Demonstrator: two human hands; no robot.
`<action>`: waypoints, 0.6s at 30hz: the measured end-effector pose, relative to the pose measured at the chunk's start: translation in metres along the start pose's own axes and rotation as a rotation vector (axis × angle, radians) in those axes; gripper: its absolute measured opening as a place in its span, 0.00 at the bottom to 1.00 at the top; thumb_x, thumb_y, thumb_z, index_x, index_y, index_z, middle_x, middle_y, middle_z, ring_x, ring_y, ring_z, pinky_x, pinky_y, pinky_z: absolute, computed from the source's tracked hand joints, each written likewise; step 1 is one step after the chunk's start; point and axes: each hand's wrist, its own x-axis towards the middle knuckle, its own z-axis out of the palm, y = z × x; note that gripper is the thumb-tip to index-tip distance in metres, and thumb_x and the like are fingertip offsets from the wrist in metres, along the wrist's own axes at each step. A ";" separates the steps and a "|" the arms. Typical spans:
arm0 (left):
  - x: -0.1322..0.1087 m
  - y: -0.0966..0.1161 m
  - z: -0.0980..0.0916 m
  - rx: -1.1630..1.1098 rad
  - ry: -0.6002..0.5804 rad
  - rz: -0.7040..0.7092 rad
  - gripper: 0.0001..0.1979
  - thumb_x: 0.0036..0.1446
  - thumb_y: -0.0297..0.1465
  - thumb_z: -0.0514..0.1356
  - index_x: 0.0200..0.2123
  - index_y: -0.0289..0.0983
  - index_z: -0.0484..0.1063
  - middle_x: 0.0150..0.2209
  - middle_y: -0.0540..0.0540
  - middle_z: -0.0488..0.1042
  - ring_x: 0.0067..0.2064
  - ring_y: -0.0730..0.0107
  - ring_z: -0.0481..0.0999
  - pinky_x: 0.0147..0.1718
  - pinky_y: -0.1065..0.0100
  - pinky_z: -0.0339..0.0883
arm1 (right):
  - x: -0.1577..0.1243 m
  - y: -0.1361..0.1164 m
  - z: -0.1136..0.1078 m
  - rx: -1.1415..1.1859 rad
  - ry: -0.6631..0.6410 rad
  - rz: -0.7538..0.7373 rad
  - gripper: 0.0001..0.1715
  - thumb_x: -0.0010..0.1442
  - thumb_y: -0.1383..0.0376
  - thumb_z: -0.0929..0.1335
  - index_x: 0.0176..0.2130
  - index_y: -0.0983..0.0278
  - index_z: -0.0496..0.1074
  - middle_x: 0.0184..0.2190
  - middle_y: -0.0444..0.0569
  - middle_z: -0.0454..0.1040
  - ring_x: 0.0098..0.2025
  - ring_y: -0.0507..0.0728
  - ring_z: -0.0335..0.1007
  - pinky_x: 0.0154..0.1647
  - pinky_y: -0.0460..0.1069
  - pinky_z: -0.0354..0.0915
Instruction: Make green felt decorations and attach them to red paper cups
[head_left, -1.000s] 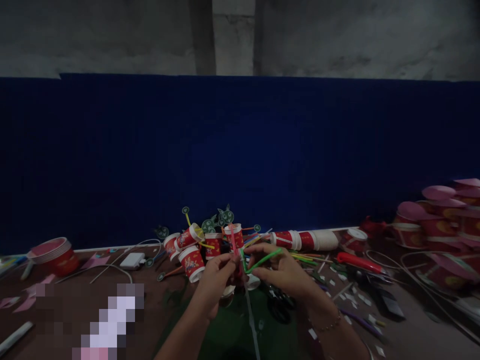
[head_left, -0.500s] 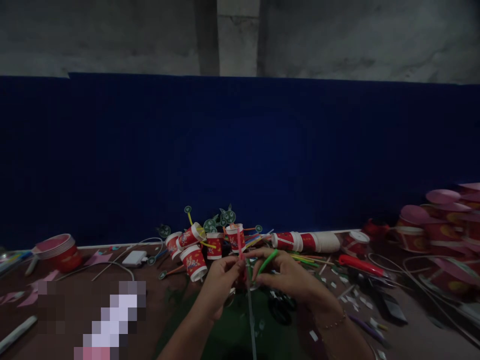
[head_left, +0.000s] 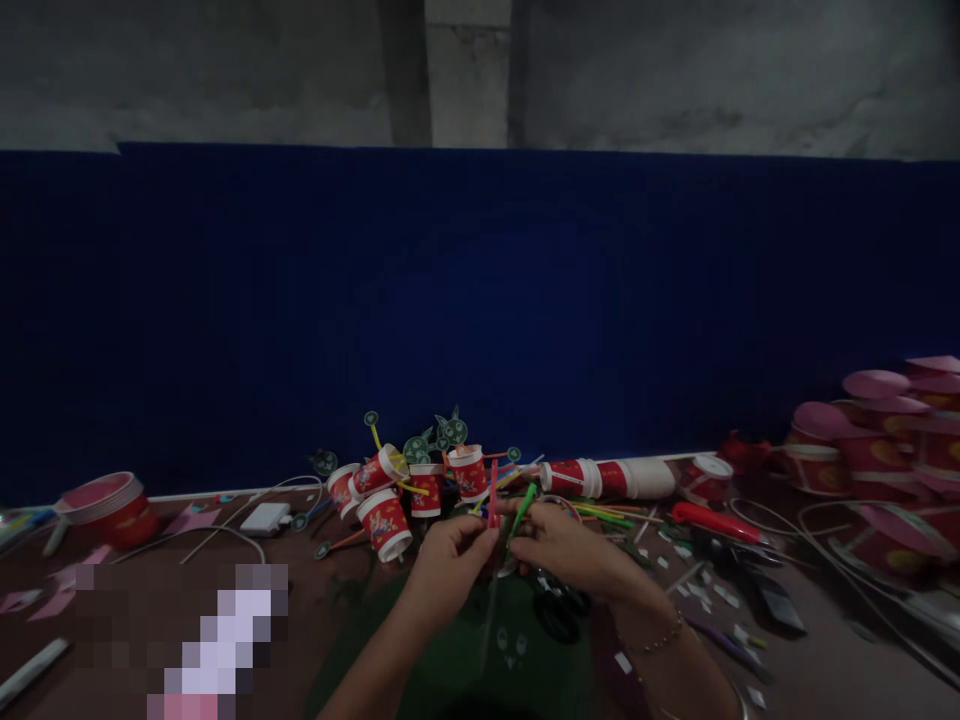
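My left hand point(head_left: 452, 565) is closed, its thumb and fingertips pinched on a pink straw point(head_left: 493, 497) that stands up above the fingers. Close beside it, my right hand point(head_left: 574, 548) has its fingers bent around a bright green straw point(head_left: 527, 500), which slants up to the right. The fingertips of both hands nearly meet over a dark green sheet point(head_left: 442, 660) with a small pale face design on it. A thin, faint pale strip hangs below the hands; its kind is unclear. Black-handled scissors point(head_left: 556, 615) lie under my right wrist.
Red paper cups point(head_left: 384, 522) with straws and green cut-out faces stand behind my hands. A row of stacked cups point(head_left: 622, 478) lies to their right. Paper scraps, a red-handled tool point(head_left: 716, 522) and cables are at right, near pink-topped cups point(head_left: 874, 430). More cups point(head_left: 112, 508) stand left.
The pink straw has shifted slightly right and shows less above my left hand. The green straw is more upright. The pale strip below the hands is fainter, and the view has shifted a little.
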 end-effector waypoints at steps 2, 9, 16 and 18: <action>-0.001 -0.001 0.001 0.061 -0.007 0.043 0.14 0.51 0.39 0.56 0.22 0.35 0.71 0.17 0.53 0.62 0.20 0.76 0.58 0.19 0.73 0.51 | -0.002 -0.002 0.002 -0.034 0.045 0.017 0.19 0.57 0.68 0.64 0.50 0.64 0.67 0.27 0.44 0.73 0.28 0.51 0.69 0.28 0.45 0.65; -0.004 -0.001 0.002 0.173 -0.025 0.044 0.18 0.52 0.42 0.55 0.19 0.34 0.72 0.15 0.52 0.62 0.19 0.74 0.59 0.19 0.73 0.49 | -0.002 -0.006 0.009 -0.032 0.155 -0.119 0.12 0.55 0.60 0.67 0.37 0.64 0.74 0.32 0.47 0.73 0.28 0.52 0.69 0.25 0.45 0.66; -0.004 0.002 -0.044 0.574 0.131 0.174 0.30 0.40 0.39 0.63 0.50 0.40 0.69 0.50 0.40 0.70 0.50 0.50 0.67 0.47 0.57 0.59 | 0.003 -0.005 -0.011 0.023 0.334 -0.100 0.18 0.54 0.55 0.67 0.34 0.67 0.75 0.30 0.51 0.76 0.25 0.53 0.70 0.27 0.48 0.68; -0.006 -0.005 -0.054 0.798 0.104 0.148 0.41 0.34 0.36 0.65 0.56 0.38 0.62 0.55 0.36 0.64 0.57 0.42 0.59 0.52 0.51 0.52 | 0.004 -0.006 -0.015 0.004 0.431 -0.138 0.19 0.55 0.54 0.67 0.36 0.68 0.74 0.30 0.52 0.76 0.26 0.54 0.71 0.28 0.49 0.68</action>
